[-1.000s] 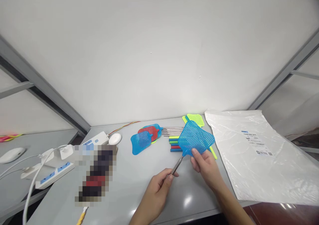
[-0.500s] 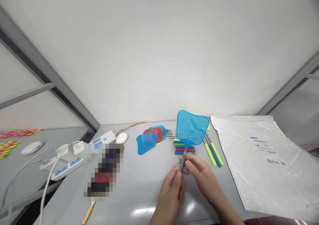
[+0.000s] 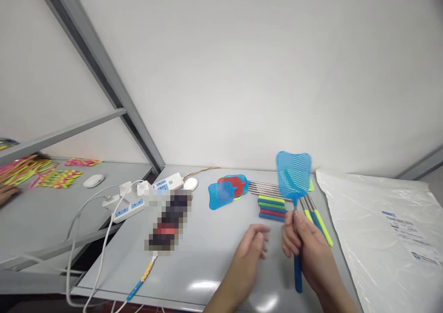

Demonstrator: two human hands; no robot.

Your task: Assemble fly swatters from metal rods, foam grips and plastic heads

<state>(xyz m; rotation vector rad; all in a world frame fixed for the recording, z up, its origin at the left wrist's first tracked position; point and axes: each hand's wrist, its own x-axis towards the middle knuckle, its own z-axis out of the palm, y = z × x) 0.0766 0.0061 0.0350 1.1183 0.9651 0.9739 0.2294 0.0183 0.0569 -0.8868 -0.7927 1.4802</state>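
Note:
My right hand (image 3: 313,246) is closed round the metal shaft of a blue fly swatter (image 3: 294,174). The swatter's mesh head points up, and its dark blue handle (image 3: 298,273) hangs below my fingers. Off to the left of it, my left hand (image 3: 247,257) is empty, its fingers loosely bent and apart. Beyond my hands lies a stack of coloured handle grips (image 3: 272,209) in blue, green, yellow and red. Blue and red swatter heads (image 3: 221,194) with thin metal shafts lie behind them. To the right, swatters with yellow and blue handles (image 3: 320,223) are partly hidden by my right hand.
A white plastic mailing bag (image 3: 384,239) covers the table's right side. On the left are a power strip (image 3: 129,210) with white cables, a blurred-out phone-like object (image 3: 169,223) and a white round device (image 3: 190,183). At far left, another person's hand (image 3: 7,194) is beside colourful strands.
My left hand has let go of the swatter's shaft and moved apart from it. The swatter stays in my right hand, its blue handle now showing below. The view has turned left.

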